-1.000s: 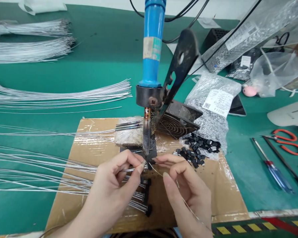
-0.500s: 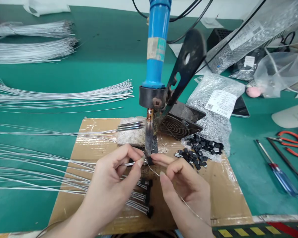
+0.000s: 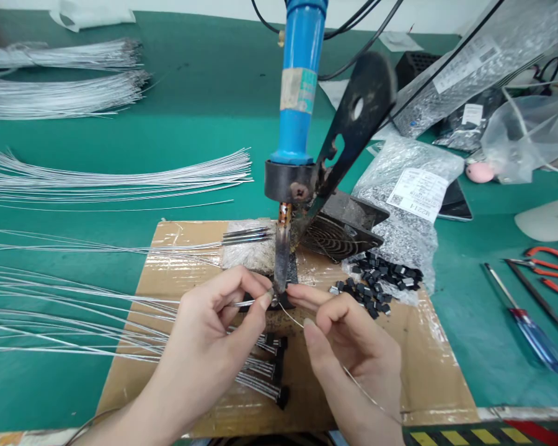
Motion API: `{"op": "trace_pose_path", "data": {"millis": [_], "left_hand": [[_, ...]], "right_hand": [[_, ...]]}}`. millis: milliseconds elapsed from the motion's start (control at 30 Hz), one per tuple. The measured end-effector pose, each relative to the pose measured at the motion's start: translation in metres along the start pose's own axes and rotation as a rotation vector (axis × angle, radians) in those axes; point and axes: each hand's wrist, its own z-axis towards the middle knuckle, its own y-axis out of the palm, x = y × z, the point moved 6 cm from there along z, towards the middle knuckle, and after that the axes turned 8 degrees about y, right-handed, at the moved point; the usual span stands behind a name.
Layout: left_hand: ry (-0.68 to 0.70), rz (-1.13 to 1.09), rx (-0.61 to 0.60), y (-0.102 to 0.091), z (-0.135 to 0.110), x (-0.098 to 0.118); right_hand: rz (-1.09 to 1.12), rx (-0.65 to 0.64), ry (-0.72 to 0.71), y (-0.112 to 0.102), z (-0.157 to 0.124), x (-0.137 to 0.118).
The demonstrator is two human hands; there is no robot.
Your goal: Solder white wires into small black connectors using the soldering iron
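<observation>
My left hand (image 3: pixel 214 341) pinches the end of a thin grey wire (image 3: pixel 243 303) between thumb and forefinger, right beneath the tip of a soldering iron (image 3: pixel 281 260). The iron points down from a black metal holder. My right hand (image 3: pixel 360 353) grips a strand of solder wire (image 3: pixel 290 317) at the thumb and curled fingers, its free end reaching the tip. The right forefinger stretches to the joint from the other side; a small dark piece there is mostly hidden by fingers. Below my left hand lie several wires with black connectors (image 3: pixel 281 396) on the cardboard (image 3: pixel 381 384).
Loose black connectors (image 3: pixel 376 279) are heaped right of the iron, before a bubble-wrap bag (image 3: pixel 404 167) and a black fan (image 3: pixel 339 229). Wire bundles (image 3: pixel 121 176) lie left on the green mat. A screwdriver (image 3: pixel 534 334) and red-handled pliers (image 3: pixel 549 260) lie far right.
The whole view has shifted slightly, so things sit a little further right. Both hands keep their hold at the iron's tip, with hardly any movement.
</observation>
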Motion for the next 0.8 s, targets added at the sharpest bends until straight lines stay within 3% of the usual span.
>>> {"op": "trace_pose_path", "data": {"millis": [800], "left_hand": [[0.005, 0.019, 0.006, -0.0016, -0.0018, -0.0014]], "right_hand": [[0.032, -0.032, 0.038, -0.0006, -0.0012, 0.0064]]}}
